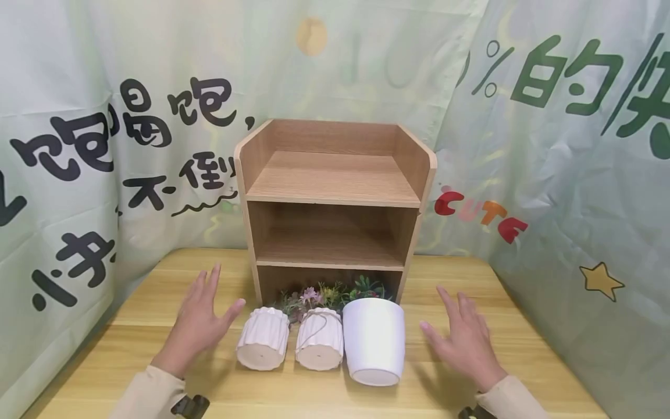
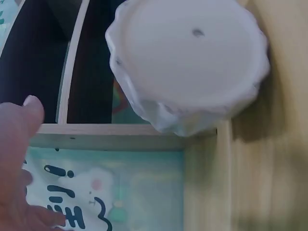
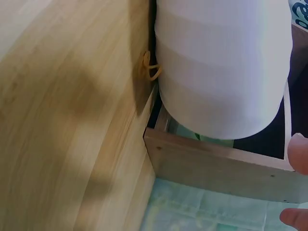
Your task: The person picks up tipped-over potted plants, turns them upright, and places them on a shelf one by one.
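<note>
Three potted plants lie tipped over on the table, bases toward me. A ribbed white pot is on the left, and its round base fills the top of the left wrist view. A second ribbed pot with twine around it lies in the middle. The larger smooth white pot is on the right. Purple flowers and greenery show behind them. My left hand hovers left of the pots with fingers spread. My right hand hovers to their right, fingers extended. Neither hand touches anything.
A wooden shelf unit with a top tray and two compartments below stands behind the pots. The wooden table extends on both sides of it. Printed curtains hang around the back and sides.
</note>
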`<action>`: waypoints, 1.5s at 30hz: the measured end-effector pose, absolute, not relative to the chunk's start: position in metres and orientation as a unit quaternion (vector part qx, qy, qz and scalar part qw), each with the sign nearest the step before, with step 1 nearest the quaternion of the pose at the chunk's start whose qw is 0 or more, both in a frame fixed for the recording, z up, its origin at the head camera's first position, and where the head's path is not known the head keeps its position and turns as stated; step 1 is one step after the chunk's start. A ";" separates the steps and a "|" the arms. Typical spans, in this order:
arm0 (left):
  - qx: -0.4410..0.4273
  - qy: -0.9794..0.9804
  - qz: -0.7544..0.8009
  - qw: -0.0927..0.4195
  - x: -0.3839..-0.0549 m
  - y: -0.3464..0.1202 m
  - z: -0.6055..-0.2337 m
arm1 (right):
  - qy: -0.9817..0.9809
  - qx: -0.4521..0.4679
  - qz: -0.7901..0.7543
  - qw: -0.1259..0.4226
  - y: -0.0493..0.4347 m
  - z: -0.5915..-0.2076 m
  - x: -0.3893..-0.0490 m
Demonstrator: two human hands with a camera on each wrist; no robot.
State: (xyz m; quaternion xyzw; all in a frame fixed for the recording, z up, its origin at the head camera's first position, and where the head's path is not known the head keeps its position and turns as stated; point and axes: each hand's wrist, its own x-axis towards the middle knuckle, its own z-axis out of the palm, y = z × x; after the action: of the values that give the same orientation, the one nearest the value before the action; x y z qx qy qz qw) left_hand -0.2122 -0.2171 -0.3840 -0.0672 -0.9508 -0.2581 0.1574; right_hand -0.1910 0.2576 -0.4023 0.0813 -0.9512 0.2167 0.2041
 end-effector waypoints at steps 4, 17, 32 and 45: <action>-0.102 -0.928 -0.307 0.183 -0.227 -0.212 -0.375 | -0.945 0.090 0.256 0.185 0.253 -0.401 -0.194; -0.180 -0.840 -0.458 0.228 -0.268 -0.198 -0.331 | -0.922 0.073 0.367 0.099 0.233 -0.404 -0.200; -0.231 -0.779 -0.549 0.197 -0.282 -0.173 -0.292 | -0.878 0.037 0.477 0.002 0.210 -0.414 -0.202; -0.162 -0.767 -0.576 0.230 -0.328 -0.174 -0.315 | -0.829 -0.006 0.556 -0.063 0.199 -0.421 -0.205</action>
State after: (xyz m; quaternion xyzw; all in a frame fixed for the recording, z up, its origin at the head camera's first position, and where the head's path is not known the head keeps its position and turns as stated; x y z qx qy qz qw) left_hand -0.3285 -0.1739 -0.3150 -0.1619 -0.7671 -0.5765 0.2304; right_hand -0.2054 0.1986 -0.4211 -0.0057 -0.8289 0.5558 -0.0629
